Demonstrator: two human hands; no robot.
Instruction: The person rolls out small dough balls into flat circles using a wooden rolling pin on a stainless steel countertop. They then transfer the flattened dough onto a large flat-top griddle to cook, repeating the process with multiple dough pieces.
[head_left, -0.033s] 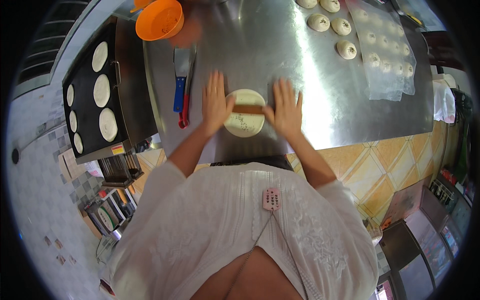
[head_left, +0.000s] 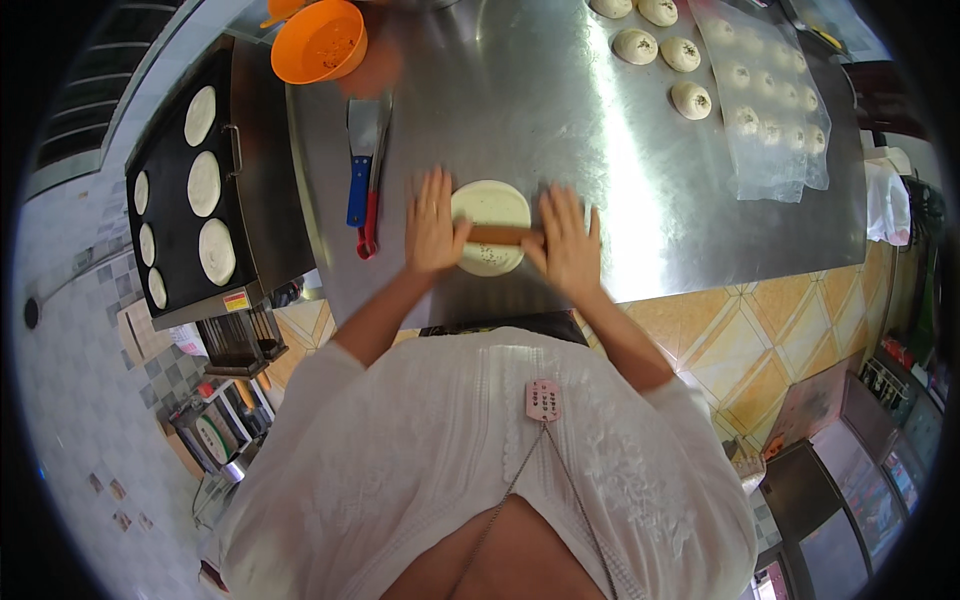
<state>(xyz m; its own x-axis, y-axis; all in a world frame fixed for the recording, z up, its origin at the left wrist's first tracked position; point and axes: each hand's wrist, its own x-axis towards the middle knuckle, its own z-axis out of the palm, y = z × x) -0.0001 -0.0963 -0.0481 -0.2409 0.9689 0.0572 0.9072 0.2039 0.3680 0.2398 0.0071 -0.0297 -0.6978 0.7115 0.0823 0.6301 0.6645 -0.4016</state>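
A wooden rolling pin [head_left: 495, 233] lies across a round, flattened piece of dough [head_left: 490, 200] with dark specks in it. My left hand [head_left: 433, 225] and my right hand [head_left: 565, 240] rest at its two ends, fingers stretched out and slightly blurred, thumbs against the pin. Left of them, a blue-handled scraper [head_left: 358, 185] lies beside a red-handled utensil [head_left: 369, 235] on the steel table [head_left: 540, 110].
A black griddle [head_left: 165, 250] at the left holds several pale dough rounds [head_left: 203, 183]. An orange bowl [head_left: 305, 45] stands at the back left. Several filled dough balls [head_left: 690, 100] sit at the back right, others under a plastic sheet [head_left: 755, 175].
Both my hands and the rolling pin have moved a little toward my body, across the dough.
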